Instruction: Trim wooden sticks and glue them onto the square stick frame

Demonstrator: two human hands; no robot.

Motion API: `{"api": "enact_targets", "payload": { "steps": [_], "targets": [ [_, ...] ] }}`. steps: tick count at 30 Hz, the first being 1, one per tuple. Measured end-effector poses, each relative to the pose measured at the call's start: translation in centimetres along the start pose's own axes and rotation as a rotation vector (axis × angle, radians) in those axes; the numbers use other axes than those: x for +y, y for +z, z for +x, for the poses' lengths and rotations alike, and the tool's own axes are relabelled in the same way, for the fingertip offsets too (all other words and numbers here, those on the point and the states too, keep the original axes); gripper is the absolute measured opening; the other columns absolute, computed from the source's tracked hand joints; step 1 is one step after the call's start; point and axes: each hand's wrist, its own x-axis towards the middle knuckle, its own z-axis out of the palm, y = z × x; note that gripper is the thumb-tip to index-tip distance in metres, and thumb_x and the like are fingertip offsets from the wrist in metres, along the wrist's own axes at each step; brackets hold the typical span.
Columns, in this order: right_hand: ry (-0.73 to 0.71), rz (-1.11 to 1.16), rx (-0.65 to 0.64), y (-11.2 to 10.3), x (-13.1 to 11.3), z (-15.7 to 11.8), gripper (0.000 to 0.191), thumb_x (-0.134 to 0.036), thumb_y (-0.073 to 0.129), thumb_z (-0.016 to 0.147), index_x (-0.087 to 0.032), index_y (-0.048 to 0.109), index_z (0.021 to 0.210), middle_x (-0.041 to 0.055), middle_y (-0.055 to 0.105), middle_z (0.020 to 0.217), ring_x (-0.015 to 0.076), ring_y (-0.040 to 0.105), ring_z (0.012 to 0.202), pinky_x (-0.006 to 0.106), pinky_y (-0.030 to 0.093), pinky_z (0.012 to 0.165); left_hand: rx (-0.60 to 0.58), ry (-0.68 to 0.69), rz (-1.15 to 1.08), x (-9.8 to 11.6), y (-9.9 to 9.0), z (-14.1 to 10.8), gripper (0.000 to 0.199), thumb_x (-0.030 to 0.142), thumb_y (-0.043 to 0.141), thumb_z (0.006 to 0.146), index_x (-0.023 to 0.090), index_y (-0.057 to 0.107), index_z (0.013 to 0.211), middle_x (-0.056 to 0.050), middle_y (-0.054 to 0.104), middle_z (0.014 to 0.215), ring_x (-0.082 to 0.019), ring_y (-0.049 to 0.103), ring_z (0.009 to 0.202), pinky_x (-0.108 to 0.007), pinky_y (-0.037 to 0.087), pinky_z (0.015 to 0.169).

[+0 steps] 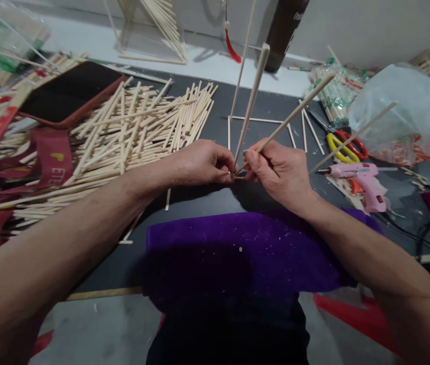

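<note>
where the fingertips meet: left hand pinches an upright stick at its foot.
right hand: grasps a slanted stick, lower end just beside the left fingertips, upper end rising rightward.
stick outline: flat on the dark tabletop, just beyond both hands.
glue gun: pink, lying right of the right hand.

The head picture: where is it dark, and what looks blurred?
Head view: dark shadow on the lower left of the purple cloth; plastic packaging at upper left is smeared; right hand and the stick it holds look clearer.
</note>
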Motion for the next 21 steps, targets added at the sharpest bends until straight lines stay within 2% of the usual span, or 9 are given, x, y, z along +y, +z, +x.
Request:
{"api": "enact_targets", "payload": {
  "steps": [3, 9, 21],
  "targets": [
    [0.001, -0.004, 0.002, -0.01, 0.03, 0.04, 0.029, -0.036, 0.048, 0.097, -0.018, 0.063, 0.081, -0.0005, 0.065, 0.066, 0.0093, 0.060, 0.060, 0.020, 0.045, 0.055, 0.017, 0.004, -0.039, -0.16, -0.01, -0.01, 0.026, 0.031, 0.061, 0.077, 0.017, 0.074, 0.094, 0.001, 0.066, 0.067, -0.010, 0.054, 0.058, -0.022, 0.035, 0.059],
    [-0.004, 0.000, -0.002, 0.07, 0.13, 0.00, 0.031, -0.037, 0.047, 0.097, -0.017, 0.062, 0.079, 0.0003, 0.063, 0.066, 0.0089, 0.058, 0.059, 0.021, 0.044, 0.056, 0.045, 0.057, 0.012, -0.19, 0.24, 0.12, 0.026, 0.032, 0.059, 0.080, 0.017, 0.075, 0.094, -0.002, 0.071, 0.079, -0.014, 0.061, 0.074, -0.024, 0.040, 0.068],
    [-0.012, -0.027, -0.010, 0.01, -0.03, -0.05, 0.029, -0.035, 0.046, 0.097, -0.018, 0.061, 0.080, 0.0010, 0.064, 0.068, 0.0101, 0.058, 0.062, 0.022, 0.044, 0.056, 0.078, 0.046, 0.034, 0.07, 0.44, 0.35, 0.021, 0.029, 0.063, 0.075, 0.019, 0.077, 0.087, -0.001, 0.072, 0.077, -0.013, 0.061, 0.072, -0.023, 0.038, 0.065]
  ]
}}
